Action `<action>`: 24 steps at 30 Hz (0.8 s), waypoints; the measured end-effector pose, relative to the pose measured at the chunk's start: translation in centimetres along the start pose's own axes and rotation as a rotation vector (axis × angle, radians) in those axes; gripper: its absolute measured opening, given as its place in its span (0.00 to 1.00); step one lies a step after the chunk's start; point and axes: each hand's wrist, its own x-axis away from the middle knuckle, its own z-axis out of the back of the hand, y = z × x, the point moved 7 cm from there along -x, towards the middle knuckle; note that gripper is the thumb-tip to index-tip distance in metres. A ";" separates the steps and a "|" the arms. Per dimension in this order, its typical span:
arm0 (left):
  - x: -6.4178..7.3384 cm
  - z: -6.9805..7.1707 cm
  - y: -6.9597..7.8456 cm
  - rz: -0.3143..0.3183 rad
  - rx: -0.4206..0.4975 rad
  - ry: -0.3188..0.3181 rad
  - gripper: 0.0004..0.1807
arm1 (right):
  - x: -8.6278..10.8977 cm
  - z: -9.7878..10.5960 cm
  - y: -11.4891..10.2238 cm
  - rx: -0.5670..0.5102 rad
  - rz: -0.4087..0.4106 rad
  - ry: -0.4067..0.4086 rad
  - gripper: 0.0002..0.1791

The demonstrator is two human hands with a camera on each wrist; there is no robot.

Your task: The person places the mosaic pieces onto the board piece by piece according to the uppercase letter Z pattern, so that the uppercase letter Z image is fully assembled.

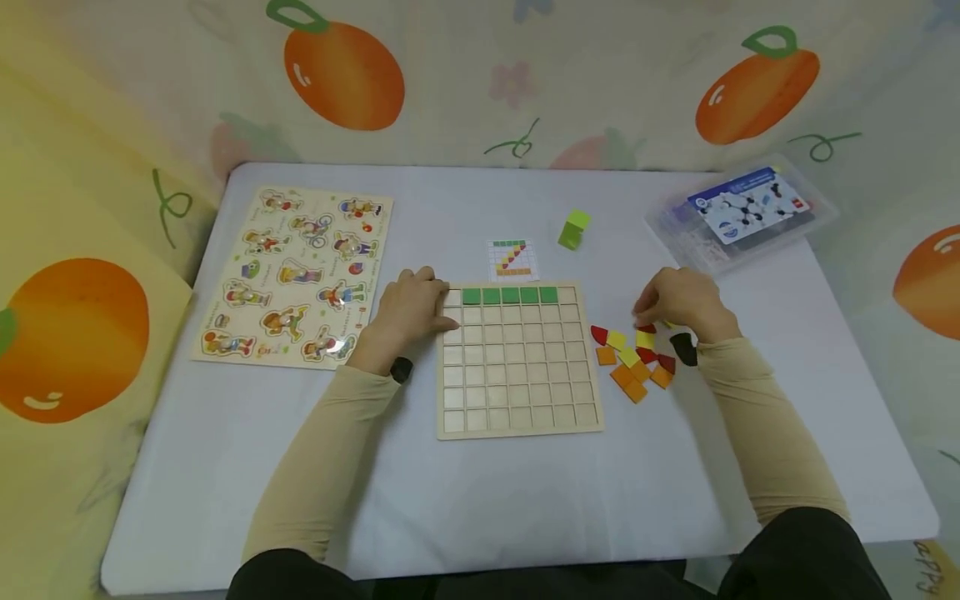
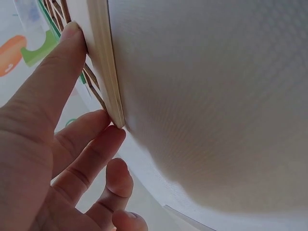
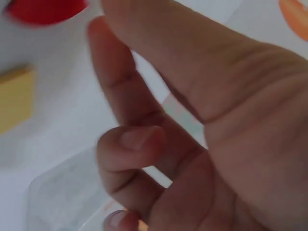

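At the upper left corner of the wooden grid board [image 1: 520,437], my left hand [image 1: 408,308] holds the frame, the thumb over its left edge and fingertips at the corner. The left wrist view shows this hand [image 2: 62,139] against the board's edge [image 2: 108,72]. Green square tiles [image 1: 510,295] fill part of the top row. My right hand [image 1: 686,302] is over the loose tiles, its thumb and forefinger close together beside a red quarter-round tile [image 1: 647,329]. In the right wrist view a blurred red tile [image 3: 45,9] lies near these fingertips; whether they pinch it is unclear.
Loose orange tiles [image 1: 622,375], yellow tiles [image 1: 628,357] and red ones lie right of the board. A pattern card [image 1: 513,260] and two light-green tiles [image 1: 574,229] are behind it. A picture puzzle board [image 1: 292,275] lies left; a clear plastic box [image 1: 742,212] stands back right.
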 end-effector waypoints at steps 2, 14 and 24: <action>-0.1 0.0 0.0 0.000 -0.003 0.000 0.38 | 0.2 -0.2 0.7 0.003 -0.011 -0.006 0.13; 0.1 -0.2 0.2 -0.018 -0.016 -0.003 0.38 | 0.9 -1.1 0.7 -0.066 0.040 0.016 0.10; -0.1 0.0 0.3 -0.013 -0.031 -0.002 0.39 | -1.1 -0.1 -5.4 -0.206 0.265 0.124 0.13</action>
